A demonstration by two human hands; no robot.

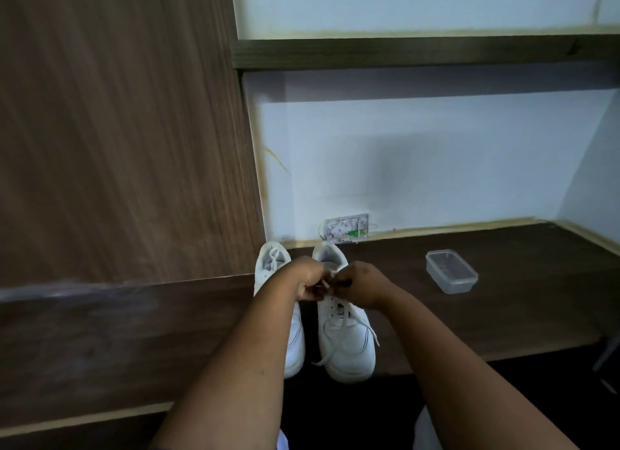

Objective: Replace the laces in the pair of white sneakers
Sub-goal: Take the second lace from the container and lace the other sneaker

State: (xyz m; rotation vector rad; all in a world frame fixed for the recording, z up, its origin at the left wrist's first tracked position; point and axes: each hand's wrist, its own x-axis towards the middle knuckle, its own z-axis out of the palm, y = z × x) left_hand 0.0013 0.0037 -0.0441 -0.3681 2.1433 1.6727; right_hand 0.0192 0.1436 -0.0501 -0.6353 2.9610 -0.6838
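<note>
Two white sneakers stand side by side on the dark wooden desk (pixel 503 315), toes toward me. The left sneaker (pixel 295 342) is partly hidden by my left forearm, and its lace lies loose in the opening. The right sneaker (pixel 347 342) has a white lace (pixel 339 332) threaded through its eyelets, with loose ends trailing over the toe. My left hand (pixel 310 280) and my right hand (pixel 360 283) meet over the right sneaker's tongue, both pinching the lace near the top eyelets.
A clear plastic container (pixel 451 271) sits on the desk to the right of the shoes. A wall socket plate (pixel 347 226) is behind them. A tall wooden panel (pixel 117 130) rises on the left and a shelf (pixel 419 51) runs overhead.
</note>
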